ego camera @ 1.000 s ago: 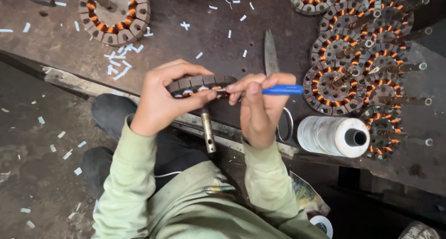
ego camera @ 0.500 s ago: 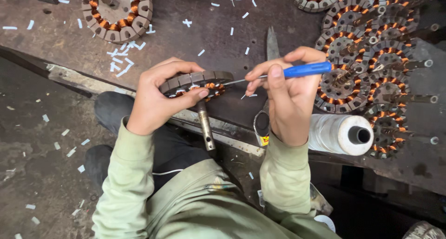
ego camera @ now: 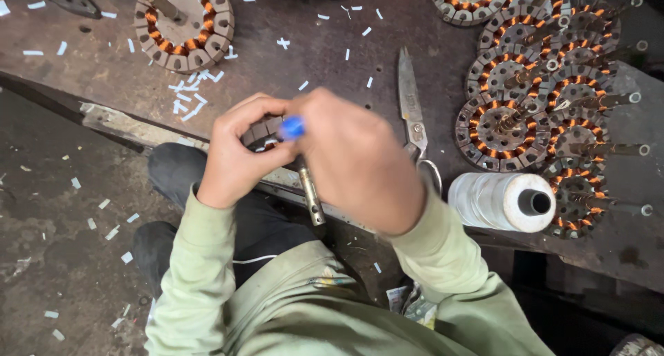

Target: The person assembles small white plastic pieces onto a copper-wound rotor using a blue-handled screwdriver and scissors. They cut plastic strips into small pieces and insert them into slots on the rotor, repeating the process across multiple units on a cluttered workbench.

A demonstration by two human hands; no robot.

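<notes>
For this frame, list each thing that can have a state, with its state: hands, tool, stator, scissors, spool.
left hand: closed around the held stator, over the bench edge.
right hand: gripping the blue-handled tool.
blue-handled tool: only the handle end shows; tip hidden.
held stator: mostly covered; its shaft points down.
scissors: lying flat, blades shut.
thread spool: on its side, wound full.
single stator: flat on the bench.
stator pile: heaped, overlapping.

One pair of scissors [ego camera: 411, 107], one spool of white thread [ego camera: 501, 202], and maybe nine wound metal rings [ego camera: 501, 124]; the pile overlaps.
</notes>
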